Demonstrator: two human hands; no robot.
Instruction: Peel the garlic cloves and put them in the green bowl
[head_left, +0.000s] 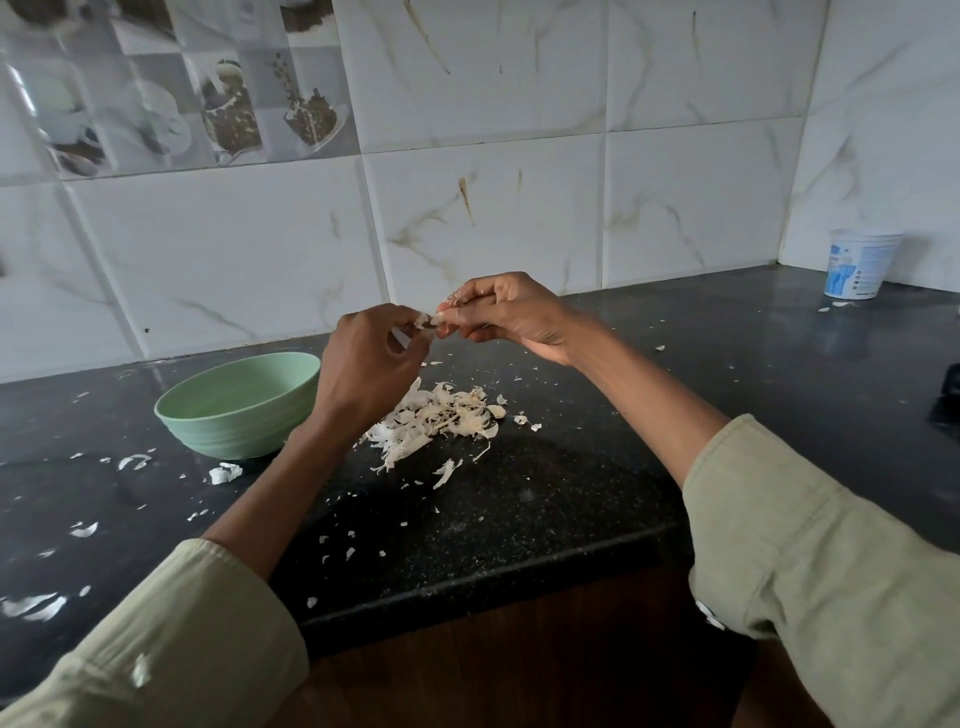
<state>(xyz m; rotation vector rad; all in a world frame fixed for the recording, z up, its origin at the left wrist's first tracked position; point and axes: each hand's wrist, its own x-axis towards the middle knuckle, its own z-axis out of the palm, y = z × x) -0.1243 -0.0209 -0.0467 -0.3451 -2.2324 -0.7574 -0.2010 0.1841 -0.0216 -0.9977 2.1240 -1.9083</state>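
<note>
Both hands are raised above the black counter, fingertips meeting on one small garlic clove (435, 320). My left hand (371, 364) pinches its papery skin from the left. My right hand (511, 314) grips the clove from the right; most of the clove is hidden by the fingers. The green bowl (236, 410) stands on the counter to the left, below my left hand; I see no cloves in the visible part of its inside. A heap of garlic peels (441, 418) lies under the hands.
Loose peel scraps (226, 473) are scattered over the black counter (571, 467). A white plastic tub (860, 265) stands in the far right corner by the tiled wall. A dark object (950, 397) sits at the right edge. The counter's front edge runs below the peels.
</note>
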